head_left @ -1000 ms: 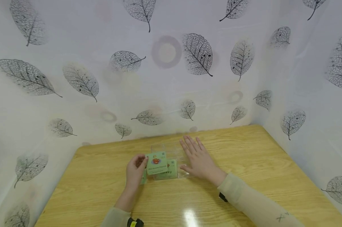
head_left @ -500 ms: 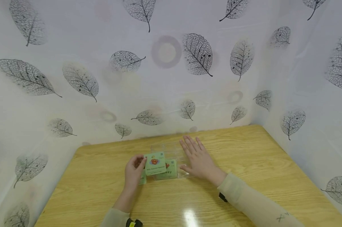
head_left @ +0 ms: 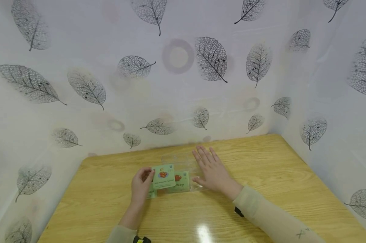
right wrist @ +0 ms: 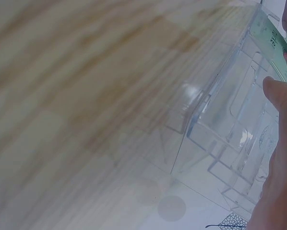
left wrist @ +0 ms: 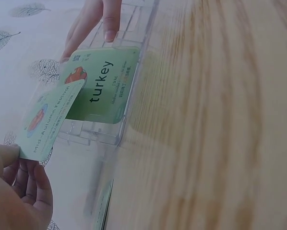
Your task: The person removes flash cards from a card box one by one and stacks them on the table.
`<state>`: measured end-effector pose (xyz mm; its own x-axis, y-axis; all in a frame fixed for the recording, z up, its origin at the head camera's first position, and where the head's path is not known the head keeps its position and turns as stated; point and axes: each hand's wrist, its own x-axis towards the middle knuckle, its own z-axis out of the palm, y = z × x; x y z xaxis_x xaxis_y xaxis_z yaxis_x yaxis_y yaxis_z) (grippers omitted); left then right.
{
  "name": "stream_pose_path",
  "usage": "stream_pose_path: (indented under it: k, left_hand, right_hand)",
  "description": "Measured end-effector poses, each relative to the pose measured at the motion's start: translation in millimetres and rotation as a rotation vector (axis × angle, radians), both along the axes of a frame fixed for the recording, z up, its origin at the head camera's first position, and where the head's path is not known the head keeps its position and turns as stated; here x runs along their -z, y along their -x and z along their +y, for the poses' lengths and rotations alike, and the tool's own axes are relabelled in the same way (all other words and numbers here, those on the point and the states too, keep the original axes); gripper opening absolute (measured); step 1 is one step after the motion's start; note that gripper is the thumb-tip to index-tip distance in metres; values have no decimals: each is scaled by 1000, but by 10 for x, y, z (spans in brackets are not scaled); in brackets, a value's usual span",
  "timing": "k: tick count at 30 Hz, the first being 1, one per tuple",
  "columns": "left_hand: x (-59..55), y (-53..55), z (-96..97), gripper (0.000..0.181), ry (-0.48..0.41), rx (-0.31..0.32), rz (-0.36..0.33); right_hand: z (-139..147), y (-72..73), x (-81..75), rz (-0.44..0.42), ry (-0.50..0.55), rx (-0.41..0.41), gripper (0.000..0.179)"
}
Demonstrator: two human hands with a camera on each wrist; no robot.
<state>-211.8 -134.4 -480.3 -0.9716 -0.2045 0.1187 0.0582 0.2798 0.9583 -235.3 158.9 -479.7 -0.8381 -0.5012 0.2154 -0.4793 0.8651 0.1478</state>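
Observation:
My left hand [head_left: 140, 185] pinches a green flashcard [head_left: 163, 177] by its left edge, between thumb and fingers. It is printed "Mid-Autumn Festival" with a picture of food; in the left wrist view it is tilted, overlapping a second green card [left wrist: 105, 86] that reads "turkey". That turkey card lies in a compartment of a clear plastic tray [right wrist: 225, 124]. Across the right part of the tray rests my right hand [head_left: 214, 173], fingers straight and spread, thumb apart. Another green card [head_left: 152, 194] is on the table left of the tray, mostly hidden behind the held card and my hand.
The wooden table [head_left: 261, 168] reaches back to a pale sheet [head_left: 176, 94] printed with dark leaves, which also runs along both sides. A light glare shows on the front of the tabletop.
My left hand has drifted slightly left with the Mid-Autumn Festival card, uncovering more of the turkey card. The right hand has stayed in place.

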Motion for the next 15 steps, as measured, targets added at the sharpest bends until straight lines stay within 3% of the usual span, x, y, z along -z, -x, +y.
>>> stream_pose_path:
  k: [15]
  left_hand:
    - [-2,-18,-62,21,8,-14,-10]
  right_hand:
    - [-3,-14,-22,-3,28,-13,103]
